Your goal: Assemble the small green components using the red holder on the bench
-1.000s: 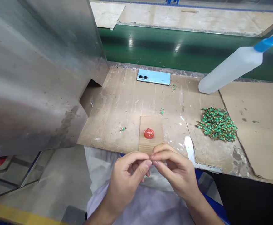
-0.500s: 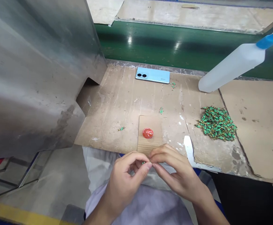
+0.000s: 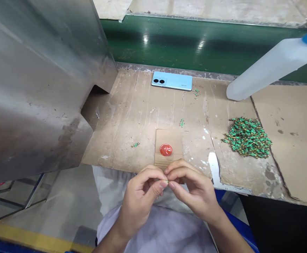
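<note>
My left hand (image 3: 145, 198) pinches a tiny green piece (image 3: 167, 181), mostly hidden by the fingers. The fingertips of my right hand (image 3: 192, 189) are closed together and meet the left ones at the same piece; whether they grip it too is hard to make out. Both hands are over my lap at the table's front edge. Just beyond them, a small round red dish (image 3: 166, 150) sits on a cardboard strip (image 3: 169, 135). One loose green-and-gold piece (image 3: 135, 144) lies left of the dish, and a little cluster of green pieces (image 3: 181, 123) lies behind it.
To the right is a large pile of green-and-gold pieces (image 3: 248, 137). A light-blue phone (image 3: 172, 80) lies at the back, with a few green bits (image 3: 196, 92) beside it. A white bottle (image 3: 269, 70) with a blue top leans at back right. Sheet metal (image 3: 50, 88) walls the left side.
My fingertips have drawn closer around the small green piece, and less of it shows. The view has shifted slightly; the things on the table stay where they were.
</note>
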`<action>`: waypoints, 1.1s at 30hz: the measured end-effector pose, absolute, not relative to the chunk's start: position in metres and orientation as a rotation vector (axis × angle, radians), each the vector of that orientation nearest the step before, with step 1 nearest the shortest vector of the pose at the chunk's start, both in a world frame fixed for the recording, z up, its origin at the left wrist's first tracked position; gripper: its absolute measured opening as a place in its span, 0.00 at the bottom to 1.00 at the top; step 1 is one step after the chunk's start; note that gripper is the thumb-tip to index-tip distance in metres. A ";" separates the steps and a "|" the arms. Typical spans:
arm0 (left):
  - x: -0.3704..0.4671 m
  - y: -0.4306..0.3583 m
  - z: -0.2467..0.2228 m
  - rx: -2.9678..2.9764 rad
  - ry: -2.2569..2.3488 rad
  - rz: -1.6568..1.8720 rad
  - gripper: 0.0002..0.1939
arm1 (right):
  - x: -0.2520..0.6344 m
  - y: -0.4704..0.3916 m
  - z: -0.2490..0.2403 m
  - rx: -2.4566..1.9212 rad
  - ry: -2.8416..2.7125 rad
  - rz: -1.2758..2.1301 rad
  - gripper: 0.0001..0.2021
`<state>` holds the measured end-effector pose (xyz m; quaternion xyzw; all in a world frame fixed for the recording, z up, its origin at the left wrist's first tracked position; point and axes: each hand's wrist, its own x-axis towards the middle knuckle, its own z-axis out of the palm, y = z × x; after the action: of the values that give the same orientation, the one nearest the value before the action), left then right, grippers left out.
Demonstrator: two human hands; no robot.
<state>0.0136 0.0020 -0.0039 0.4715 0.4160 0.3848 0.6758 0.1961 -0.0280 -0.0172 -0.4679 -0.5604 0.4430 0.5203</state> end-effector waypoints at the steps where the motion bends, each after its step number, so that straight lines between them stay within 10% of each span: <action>1: 0.014 0.003 -0.005 1.062 0.925 0.871 0.07 | 0.196 -0.028 -0.018 -1.123 -1.340 1.063 0.07; 33: 0.004 0.011 -0.013 0.902 1.049 0.829 0.07 | 0.226 0.013 -0.038 -1.433 -1.455 0.707 0.06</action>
<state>0.0041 0.0115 -0.0127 0.4036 0.4693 0.3710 0.6922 0.2257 0.0133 -0.0382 -0.5850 -0.5939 0.2887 0.4708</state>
